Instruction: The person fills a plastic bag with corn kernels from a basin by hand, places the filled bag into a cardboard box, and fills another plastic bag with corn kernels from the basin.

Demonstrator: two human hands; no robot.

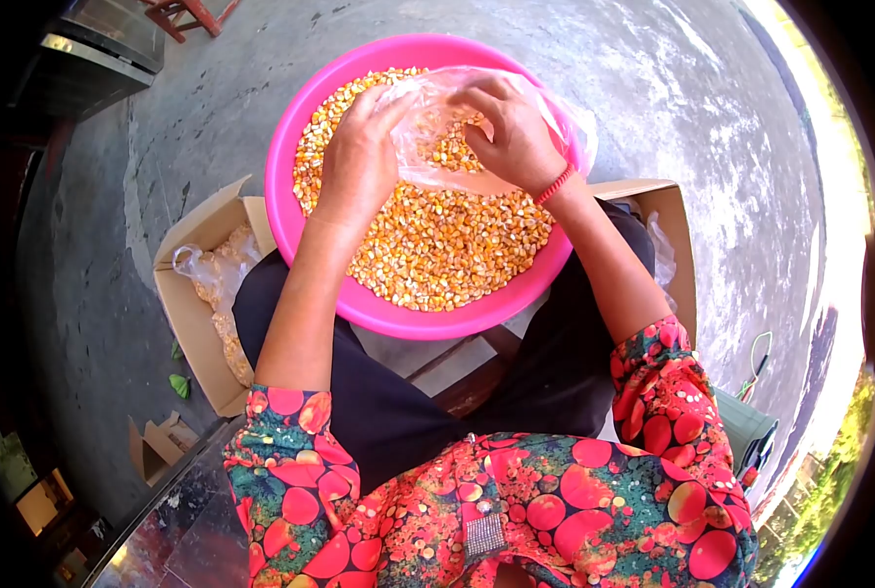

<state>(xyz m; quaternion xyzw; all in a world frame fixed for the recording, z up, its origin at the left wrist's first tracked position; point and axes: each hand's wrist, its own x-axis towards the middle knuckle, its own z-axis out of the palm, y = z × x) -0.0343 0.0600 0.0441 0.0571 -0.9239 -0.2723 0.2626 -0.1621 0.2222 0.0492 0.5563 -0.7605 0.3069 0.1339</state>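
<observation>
A clear plastic bag point(420, 122) lies across the far part of a pink basin point(278, 186) filled with yellow and whitish corn kernels point(447, 250). At the bag's left side, my left hand point(361, 152) has its fingertips closed on the film. My right hand point(518, 135), with a red bracelet point(555, 183) at the wrist, curls its fingers around the bag's right side, thumb somewhat apart. Kernels show inside or through the bag between both hands; which of these I cannot tell. The basin rests over my lap.
A cardboard box point(190, 250) with corn-filled plastic bags point(224, 269) stands left of my legs. Another cardboard box point(685, 255) with plastic bags stands at the right. A small carton point(158, 451) lies lower left. A red wooden stool point(184, 15) is at the far left.
</observation>
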